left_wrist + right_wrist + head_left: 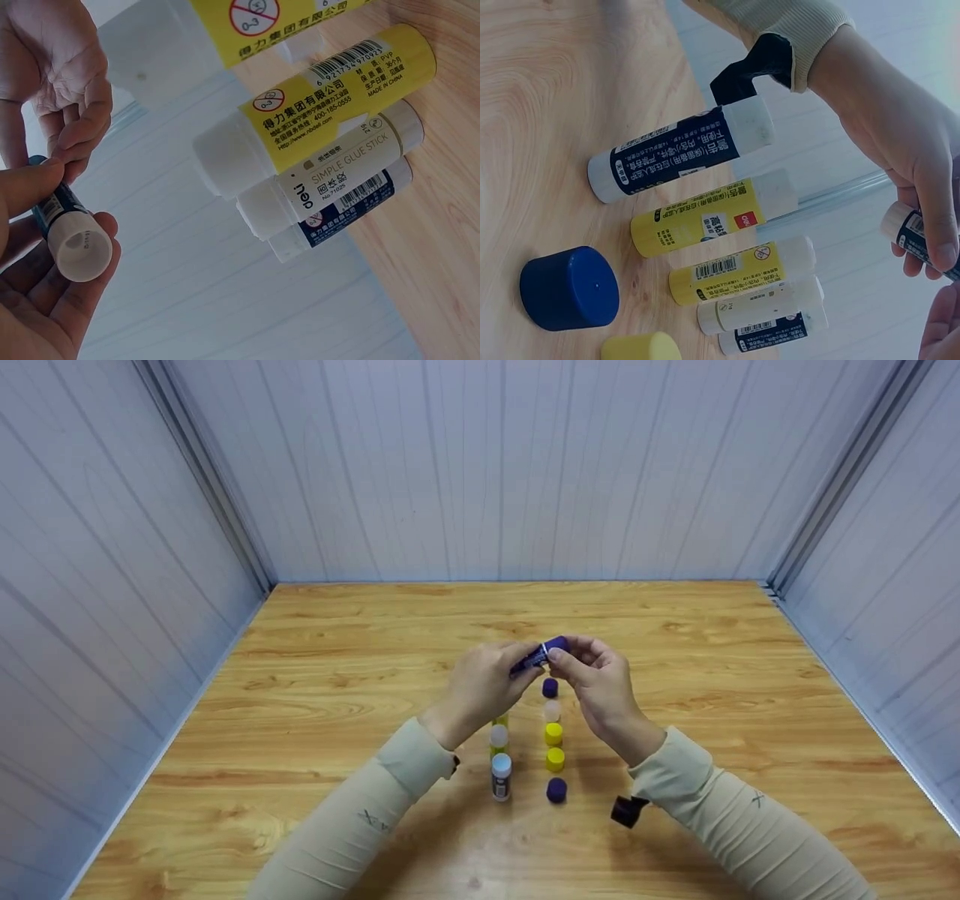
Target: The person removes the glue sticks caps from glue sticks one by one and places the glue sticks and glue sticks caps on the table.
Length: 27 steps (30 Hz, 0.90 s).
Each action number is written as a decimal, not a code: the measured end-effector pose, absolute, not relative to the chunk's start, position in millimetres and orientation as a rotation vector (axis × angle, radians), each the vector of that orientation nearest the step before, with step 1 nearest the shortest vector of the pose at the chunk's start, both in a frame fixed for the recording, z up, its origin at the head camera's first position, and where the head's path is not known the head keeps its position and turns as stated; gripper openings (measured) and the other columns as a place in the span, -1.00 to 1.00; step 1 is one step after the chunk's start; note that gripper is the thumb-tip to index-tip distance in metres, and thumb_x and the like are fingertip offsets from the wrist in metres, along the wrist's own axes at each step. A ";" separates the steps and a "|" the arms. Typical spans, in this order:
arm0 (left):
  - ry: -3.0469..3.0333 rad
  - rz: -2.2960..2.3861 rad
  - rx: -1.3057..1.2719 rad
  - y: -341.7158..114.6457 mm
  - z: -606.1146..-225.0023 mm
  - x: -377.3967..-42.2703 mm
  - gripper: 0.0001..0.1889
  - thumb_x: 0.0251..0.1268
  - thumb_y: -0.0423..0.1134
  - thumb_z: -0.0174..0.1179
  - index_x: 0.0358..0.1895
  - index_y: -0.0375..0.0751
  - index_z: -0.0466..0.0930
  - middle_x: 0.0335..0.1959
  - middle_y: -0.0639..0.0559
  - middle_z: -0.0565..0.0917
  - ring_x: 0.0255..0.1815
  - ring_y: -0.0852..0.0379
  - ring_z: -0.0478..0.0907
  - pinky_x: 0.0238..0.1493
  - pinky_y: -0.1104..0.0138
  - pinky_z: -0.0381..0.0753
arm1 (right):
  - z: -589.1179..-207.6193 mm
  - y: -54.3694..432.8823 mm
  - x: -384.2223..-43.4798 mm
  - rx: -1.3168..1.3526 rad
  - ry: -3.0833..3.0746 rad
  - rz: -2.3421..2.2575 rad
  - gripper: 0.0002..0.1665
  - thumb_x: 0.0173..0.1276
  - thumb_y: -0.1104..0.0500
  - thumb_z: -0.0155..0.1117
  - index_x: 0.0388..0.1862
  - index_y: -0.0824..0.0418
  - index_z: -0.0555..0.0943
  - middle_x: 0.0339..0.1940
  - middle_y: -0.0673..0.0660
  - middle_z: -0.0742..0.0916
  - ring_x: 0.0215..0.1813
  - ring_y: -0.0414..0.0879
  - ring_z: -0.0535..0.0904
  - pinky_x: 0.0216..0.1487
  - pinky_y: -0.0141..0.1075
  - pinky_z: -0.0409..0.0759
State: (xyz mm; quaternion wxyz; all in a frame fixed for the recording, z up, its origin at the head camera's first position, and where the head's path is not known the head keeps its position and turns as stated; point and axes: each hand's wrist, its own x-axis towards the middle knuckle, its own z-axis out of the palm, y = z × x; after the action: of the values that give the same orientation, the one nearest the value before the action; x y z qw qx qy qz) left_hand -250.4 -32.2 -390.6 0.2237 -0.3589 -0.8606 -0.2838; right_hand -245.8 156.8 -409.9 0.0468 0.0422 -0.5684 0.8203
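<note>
My left hand [480, 686] holds a dark blue glue stick [531, 661] tilted above the table, its white hollow base toward the left wrist camera. At the other end, my right hand [604, 690] pinches the dark blue cap [556, 643] between thumb and fingers. In the right wrist view my left hand [892, 127] wraps the stick's label. Below my hands, uncapped glue sticks stand upright in a row: a dark blue one [676, 150] nearest me, then yellow ones [697, 217], a white one [330, 176] and another dark blue one [352, 206].
Right of the sticks runs a row of loose caps on the wooden table [337, 660]: a dark blue cap [556, 790] nearest, then yellow caps [554, 759], a white cap [552, 710] and a farther blue cap [550, 688]. Pale panel walls [465, 472] enclose the back and sides.
</note>
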 end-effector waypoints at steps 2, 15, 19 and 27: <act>-2.381 -0.776 -0.988 -32.5 -390.5 -250.5 -0.76 0.56 -0.27 0.37 0.14 -0.31 0.78 -0.04 -0.19 0.87 -0.13 -0.06 0.86 -0.08 0.14 0.86 | -411.1 157.4 -246.6 0.146 -1.729 2.513 -0.81 0.52 0.41 0.39 0.05 0.31 0.67 -0.16 0.13 0.75 -0.17 -0.11 0.70 -0.05 -0.36 0.78; -2.447 -0.831 -0.982 -45.4 -383.4 -255.0 -0.73 0.56 -0.26 0.38 0.17 -0.33 0.79 -0.06 -0.19 0.88 -0.18 -0.04 0.85 -0.11 0.12 0.86 | -404.1 169.5 -252.2 0.176 -1.655 2.536 -0.81 0.54 0.45 0.34 -0.04 0.20 0.73 -0.20 0.08 0.79 -0.20 -0.14 0.69 -0.07 -0.36 0.75; -2.463 -0.843 -0.911 -54.8 -384.2 -259.9 -0.73 0.54 -0.27 0.39 0.16 -0.31 0.79 -0.04 -0.19 0.88 -0.13 -0.05 0.86 -0.08 0.11 0.86 | -399.3 180.5 -259.0 0.171 -1.629 2.470 -0.81 0.53 0.44 0.35 -0.05 0.19 0.73 -0.21 0.07 0.79 -0.22 -0.13 0.69 -0.09 -0.35 0.74; -2.452 -0.938 -0.855 -57.9 -386.7 -266.3 -0.67 0.53 -0.25 0.41 0.23 -0.32 0.77 0.03 -0.23 0.86 -0.09 -0.07 0.86 -0.07 0.11 0.86 | -402.6 193.1 -270.7 0.250 -1.886 2.185 -0.71 0.46 0.47 0.42 0.13 0.42 0.70 -0.19 0.03 0.81 -0.18 -0.15 0.73 -0.09 -0.37 0.77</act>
State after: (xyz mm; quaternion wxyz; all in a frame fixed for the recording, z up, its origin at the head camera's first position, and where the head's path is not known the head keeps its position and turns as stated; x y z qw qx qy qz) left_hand -266.3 -57.9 -386.7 0.1889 -0.3042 -0.8720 -0.3337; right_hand -270.7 193.1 -402.6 0.1222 0.0857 -0.6461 0.7486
